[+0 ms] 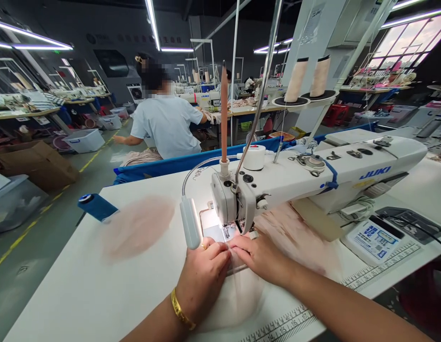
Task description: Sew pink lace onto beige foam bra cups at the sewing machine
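Just in front of the presser foot (pixel 227 232) of a white sewing machine (pixel 288 173), my left hand (pixel 206 268) is closed, its fingertips pinching thin, pale pink fabric (pixel 238 289). My right hand (pixel 268 259) is also closed on this fabric, with its fingertips touching or nearly touching those of the left. The sheer cloth hangs toward me over the table edge, and a bunched pink part (pixel 295 232) lies under the machine arm. The needle tip is too small to make out. A lamp (pixel 190 223) lights the stitching spot.
A blue thread cone (pixel 97 207) lies at the table's left edge beside a sheer pink piece (pixel 142 228). A brown pencil (pixel 224 114) stands upright on the machine head. A ruler strip (pixel 288 325) runs along the front edge. A person (pixel 165 118) sits beyond the table.
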A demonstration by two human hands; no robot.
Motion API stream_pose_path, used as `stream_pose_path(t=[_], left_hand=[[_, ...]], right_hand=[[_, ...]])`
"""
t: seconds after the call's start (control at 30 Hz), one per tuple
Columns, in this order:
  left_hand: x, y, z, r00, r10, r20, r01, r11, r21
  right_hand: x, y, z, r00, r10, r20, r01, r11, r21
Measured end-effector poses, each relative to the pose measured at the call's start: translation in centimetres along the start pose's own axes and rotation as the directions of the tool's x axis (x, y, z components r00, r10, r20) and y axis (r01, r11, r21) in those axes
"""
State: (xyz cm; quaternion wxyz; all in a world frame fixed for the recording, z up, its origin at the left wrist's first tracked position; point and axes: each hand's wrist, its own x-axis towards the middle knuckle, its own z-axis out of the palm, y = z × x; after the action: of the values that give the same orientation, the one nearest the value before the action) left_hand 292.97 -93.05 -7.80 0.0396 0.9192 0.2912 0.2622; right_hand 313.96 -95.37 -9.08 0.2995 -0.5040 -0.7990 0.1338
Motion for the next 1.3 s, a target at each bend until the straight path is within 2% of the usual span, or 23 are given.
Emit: stream_pose_path(t=[0.17, 0.3, 0.67, 1.0, 1.13, 1.23, 1.3], left_hand=[[0.2, 0.0, -0.1, 1.000, -0.016, 0.016, 0.015, 0.999, 0.030], [0.3, -0.2, -0.2, 0.997, -0.041, 0.062, 0.038, 0.998, 0.054], [0.8, -0.5, -0.1, 0.997, -0.040, 0.061, 0.035, 0.996, 0.085], [0.6, -0.5, -0.1, 0.996, -0.050, 0.079, 0.042, 0.994, 0.098], [0.4, 0.0, -1.8, 0.980, -0.087, 0.179, 0.082, 0.996, 0.035], [-0.2, 0.8, -3.1, 0.957, -0.068, 0.282, 0.087, 0.995, -0.054], [-0.7, 1.1, -3.2, 0.956, -0.041, 0.291, 0.068, 0.994, -0.083]], right_hand=[[0.0, 0.2, 0.0, 0.990, -0.100, -0.097, 0.089, 0.989, -0.116], [0.1, -0.1, -0.2, 0.983, -0.115, -0.144, 0.081, 0.970, -0.228], [0.8, -0.7, -0.9, 0.993, -0.063, -0.097, 0.026, 0.941, -0.336], [0.5, -0.6, -0.8, 0.994, -0.068, -0.081, 0.040, 0.951, -0.306], [0.0, -0.8, -2.2, 0.999, -0.038, -0.002, 0.037, 0.970, -0.239], [-0.5, -1.1, -3.9, 0.988, -0.055, 0.142, 0.070, 0.992, -0.103], [-0.7, -1.2, -4.9, 0.966, -0.096, 0.241, 0.100, 0.995, -0.004]])
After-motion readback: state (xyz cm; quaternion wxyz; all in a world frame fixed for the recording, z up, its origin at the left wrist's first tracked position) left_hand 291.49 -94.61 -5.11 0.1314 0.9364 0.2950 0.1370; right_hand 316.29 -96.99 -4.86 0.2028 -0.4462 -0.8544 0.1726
